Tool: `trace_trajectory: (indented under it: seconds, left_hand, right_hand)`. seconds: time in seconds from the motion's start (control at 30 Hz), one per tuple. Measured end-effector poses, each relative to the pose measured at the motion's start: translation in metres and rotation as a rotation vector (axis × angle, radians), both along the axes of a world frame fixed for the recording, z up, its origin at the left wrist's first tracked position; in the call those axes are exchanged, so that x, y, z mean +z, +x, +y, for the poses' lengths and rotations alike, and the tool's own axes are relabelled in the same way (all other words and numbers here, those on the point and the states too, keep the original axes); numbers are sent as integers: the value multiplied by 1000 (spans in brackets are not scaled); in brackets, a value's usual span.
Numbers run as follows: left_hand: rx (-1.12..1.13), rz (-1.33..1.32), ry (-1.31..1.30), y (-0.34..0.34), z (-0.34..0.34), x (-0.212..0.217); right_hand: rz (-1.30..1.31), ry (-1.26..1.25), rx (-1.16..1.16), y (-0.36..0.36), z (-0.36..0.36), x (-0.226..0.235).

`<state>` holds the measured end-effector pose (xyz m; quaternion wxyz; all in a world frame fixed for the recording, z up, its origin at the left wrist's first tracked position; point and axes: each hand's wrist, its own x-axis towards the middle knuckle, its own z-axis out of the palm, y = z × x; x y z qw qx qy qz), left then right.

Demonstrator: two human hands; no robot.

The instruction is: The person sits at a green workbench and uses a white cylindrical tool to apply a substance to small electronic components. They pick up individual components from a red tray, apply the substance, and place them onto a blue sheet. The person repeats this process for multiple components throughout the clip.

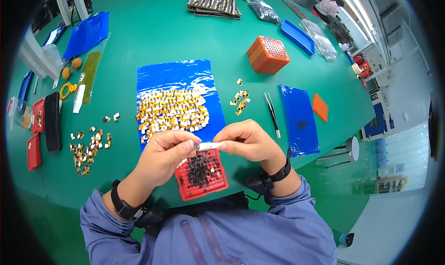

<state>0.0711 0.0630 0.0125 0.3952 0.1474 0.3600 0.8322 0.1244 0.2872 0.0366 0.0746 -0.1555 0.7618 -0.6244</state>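
Between my hands, above a red perforated tray (187, 194), is a small white cylinder (208, 146). My right hand (252, 142) pinches its right end between thumb and fingers. At the other end, my left hand (167, 153) is closed in a pinch, its fingertips hiding whatever small piece they hold. Many tiny black parts (198, 170) are heaped in the tray, with a few pale bits among them. Just beyond my hands, small white-and-amber pieces (171, 109) lie in close rows on a shiny blue sheet (174, 72).
Loose amber pieces (88, 149) lie at left, and a smaller cluster (240, 100) right of the sheet. Tweezers (272, 115), another blue sheet (299, 119), an orange block (320, 107) and a stack of orange trays (268, 56) stand right. A black case (53, 121) lies far left.
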Motion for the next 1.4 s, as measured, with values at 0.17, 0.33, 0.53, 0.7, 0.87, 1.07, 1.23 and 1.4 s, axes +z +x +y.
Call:
trace_trajectory:
  seconds: [0.17, 0.33, 0.53, 0.7, 0.87, 1.07, 1.23, 1.4]
  left_hand:
    - [-55, -9, 0, 0, 4, 0]
    - [-96, -9, -5, 2, 3, -1]
    - [-174, -25, 40, 1, 2, -3]
    - [-171, 17, 40, 2, 2, -4]
    - [-162, 41, 26, 3, 1, -3]
    - [-140, 62, 4, 2, 2, -2]
    - [-145, 70, 6, 1, 2, -3]
    - [-142, 87, -3, 2, 1, -4]
  right_hand:
    - [-25, -9, -25, 3, 2, -1]
    - [77, 34, 14, 0, 2, 3]
    - [90, 32, 24, 0, 2, 5]
    - [-11, 64, 121, 5, 5, 7]
    - [-123, 60, 95, 4, 4, 15]
    - [-92, 3, 70, 5, 6, 9]
    - [19, 87, 129, 4, 8, 8]
    - [-104, 68, 119, 5, 8, 17]
